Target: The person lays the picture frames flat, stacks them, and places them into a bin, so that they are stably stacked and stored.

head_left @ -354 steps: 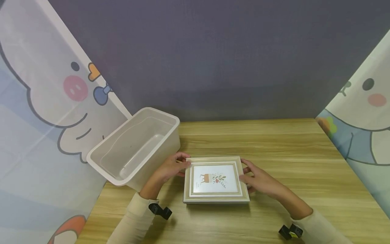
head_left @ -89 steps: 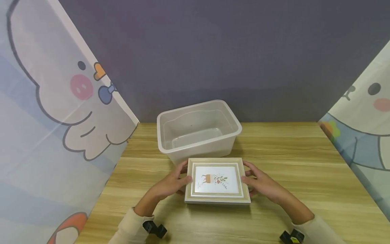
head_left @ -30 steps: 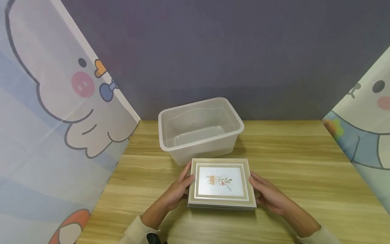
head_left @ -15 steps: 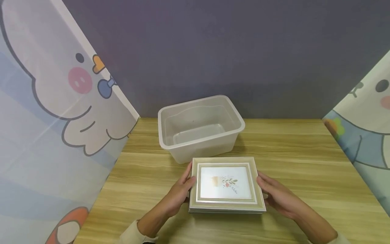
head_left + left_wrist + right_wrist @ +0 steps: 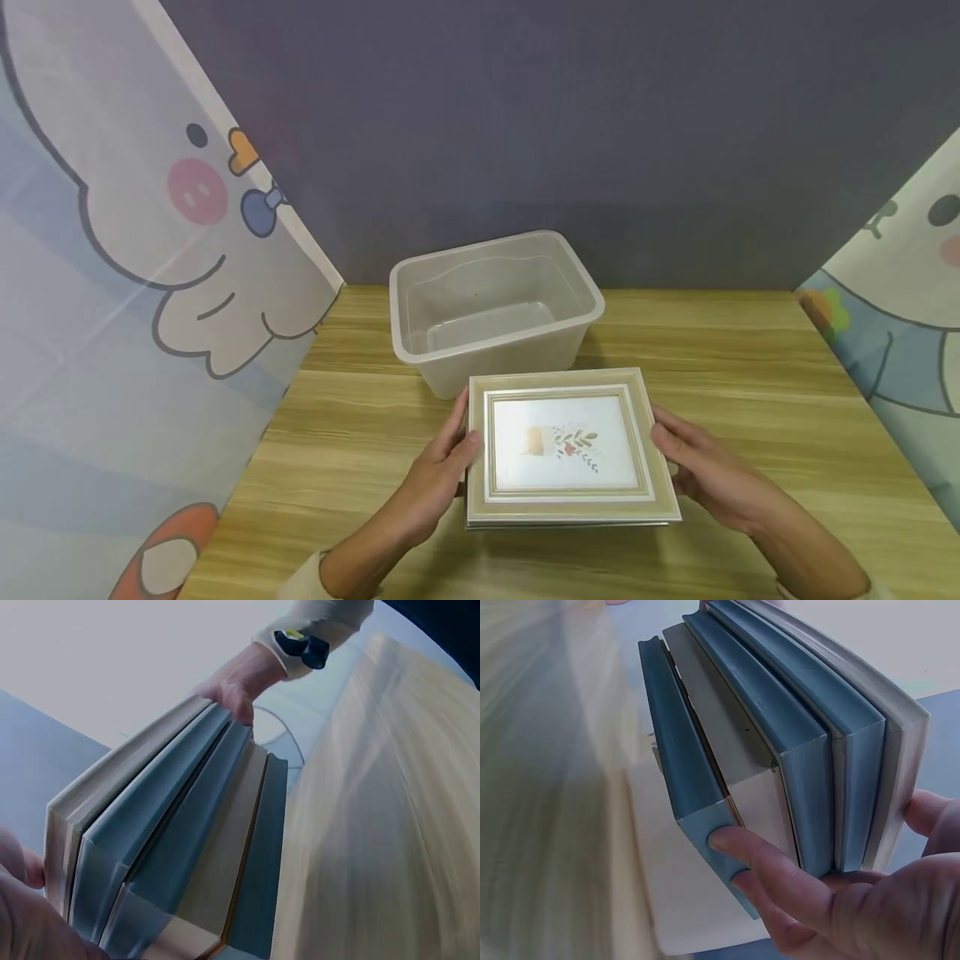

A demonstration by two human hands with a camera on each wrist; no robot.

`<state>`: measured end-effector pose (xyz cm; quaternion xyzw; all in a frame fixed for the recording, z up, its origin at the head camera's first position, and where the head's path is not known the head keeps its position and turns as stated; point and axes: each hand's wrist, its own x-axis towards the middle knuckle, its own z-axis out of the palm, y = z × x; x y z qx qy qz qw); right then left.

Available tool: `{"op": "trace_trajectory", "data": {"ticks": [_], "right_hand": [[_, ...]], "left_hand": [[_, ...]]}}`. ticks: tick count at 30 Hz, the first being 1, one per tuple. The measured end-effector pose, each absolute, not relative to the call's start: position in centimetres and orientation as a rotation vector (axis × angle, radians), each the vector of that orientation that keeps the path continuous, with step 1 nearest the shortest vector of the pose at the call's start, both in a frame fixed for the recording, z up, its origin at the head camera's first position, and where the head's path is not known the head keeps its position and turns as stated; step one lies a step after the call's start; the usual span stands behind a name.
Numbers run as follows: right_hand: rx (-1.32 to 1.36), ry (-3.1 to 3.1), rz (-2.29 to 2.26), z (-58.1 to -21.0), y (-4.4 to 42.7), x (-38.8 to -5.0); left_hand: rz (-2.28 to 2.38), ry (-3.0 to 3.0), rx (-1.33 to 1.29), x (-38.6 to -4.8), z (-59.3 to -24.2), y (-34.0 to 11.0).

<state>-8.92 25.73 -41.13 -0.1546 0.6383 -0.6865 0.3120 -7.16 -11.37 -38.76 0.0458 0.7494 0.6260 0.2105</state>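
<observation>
Between my two hands is a stack of several picture frames. On top lies a cream picture frame [image 5: 558, 504] with a white print of a flower vase. Beneath it, the right wrist view shows blue frames [image 5: 727, 671] and a cream one, edges slightly fanned. My left hand [image 5: 427, 492] grips the stack's left side, thumb by the top frame's edge and fingers lower down. My right hand [image 5: 723, 479] holds the right side the same way, its fingertips on the lowest blue frame in the right wrist view. The stack appears raised above the table.
A pale grey plastic bin [image 5: 495, 354] stands just behind the stack, with its inside bare. The wood-grain table [image 5: 712, 350] reaches back to a dark grey panel [image 5: 525, 117]. Cartoon-printed sheets [image 5: 120, 267] hang at both sides.
Earlier the bin went from the left to behind the stack. Over the last second both hands have raised the stack, which looks larger and tilts slightly, its right side shifted rightward.
</observation>
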Motion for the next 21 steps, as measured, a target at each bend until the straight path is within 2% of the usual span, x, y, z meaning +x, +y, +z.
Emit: {"op": "trace_trajectory", "data": {"ticks": [11,21], "right_hand": [[-0.420,1.875,-1.795,-38.2,26.0,-10.0],[-0.595,1.728,-1.912,-34.5,25.4,-12.7]], "left_hand": [[1.764,2.209,0.190,-7.7,-35.1,-11.5],[1.887,2.157,0.255,-9.7,-32.2,-12.0]]}}
